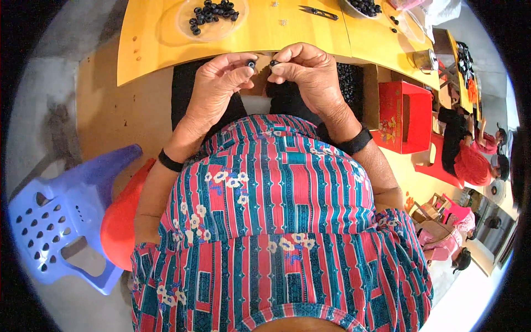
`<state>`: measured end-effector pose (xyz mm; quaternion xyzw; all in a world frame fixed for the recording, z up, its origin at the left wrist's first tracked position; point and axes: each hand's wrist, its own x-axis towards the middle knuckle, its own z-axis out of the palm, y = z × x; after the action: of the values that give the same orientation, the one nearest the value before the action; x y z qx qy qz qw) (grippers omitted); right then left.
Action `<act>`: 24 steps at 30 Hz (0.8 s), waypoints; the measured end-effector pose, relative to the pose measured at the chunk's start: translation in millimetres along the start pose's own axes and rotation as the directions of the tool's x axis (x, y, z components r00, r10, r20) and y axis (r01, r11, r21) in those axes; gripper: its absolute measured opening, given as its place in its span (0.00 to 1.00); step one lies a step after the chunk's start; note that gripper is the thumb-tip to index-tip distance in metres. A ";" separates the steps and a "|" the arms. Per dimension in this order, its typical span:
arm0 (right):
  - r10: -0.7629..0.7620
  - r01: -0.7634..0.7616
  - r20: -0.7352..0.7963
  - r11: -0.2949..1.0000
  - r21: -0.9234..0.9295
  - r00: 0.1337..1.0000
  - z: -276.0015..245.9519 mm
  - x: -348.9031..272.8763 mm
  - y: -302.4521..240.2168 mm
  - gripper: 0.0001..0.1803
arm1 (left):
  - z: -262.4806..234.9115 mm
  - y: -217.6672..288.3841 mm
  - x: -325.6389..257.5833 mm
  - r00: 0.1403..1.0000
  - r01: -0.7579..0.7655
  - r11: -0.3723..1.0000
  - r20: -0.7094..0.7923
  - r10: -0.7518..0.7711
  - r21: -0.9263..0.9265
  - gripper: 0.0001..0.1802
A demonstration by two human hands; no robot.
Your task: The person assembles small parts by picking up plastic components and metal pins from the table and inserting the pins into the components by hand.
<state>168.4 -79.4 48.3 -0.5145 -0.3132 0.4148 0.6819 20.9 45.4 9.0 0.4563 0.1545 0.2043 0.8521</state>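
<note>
Both hands are raised close together at the near edge of the yellow table (265, 33). Between thumb and fingers my left hand (225, 76) pinches a small black ring-shaped part (251, 64), its round hole facing up. A little to the right, my right hand (310, 74) pinches another small black piece (274, 63), mostly covered by the fingertips. The two pieces are apart. Beyond my left hand stands a clear round bowl (184, 25) with several black round parts (210, 14) in it.
Thread snips (319, 12) lie at the far side of the table. A second bowl of black parts (363, 6) and a metal cup (425, 60) stand further right. A red box (406, 117) is beside my right arm, a blue plastic chair (61, 221) at left. Other people (478, 160) sit at right.
</note>
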 end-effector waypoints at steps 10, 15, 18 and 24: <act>-0.042 0.043 -0.036 0.999 0.016 0.998 10.1 -5.8 6.1 0.05 | 6.5 1.7 -5.1 0.999 -0.050 0.994 0.016 0.049 0.093 0.14; 0.003 0.000 -0.076 0.999 0.040 0.997 11.6 -7.8 6.8 0.06 | 3.5 -1.0 -5.9 0.997 -0.070 0.989 0.043 0.064 0.132 0.14; 0.033 -0.023 -0.085 0.994 0.111 0.996 11.2 -7.0 9.0 0.07 | 7.1 0.4 -6.7 0.995 -0.094 0.988 0.038 0.090 0.119 0.14; 0.006 0.002 -0.072 0.994 0.109 0.997 12.1 -9.0 7.2 0.10 | 11.2 -1.7 -7.0 0.991 -0.133 0.974 0.028 0.130 0.184 0.12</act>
<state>152.2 -81.2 44.7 -0.4915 -0.2650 0.4131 0.7194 20.2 33.1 14.1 0.5446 0.1354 0.2415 0.7917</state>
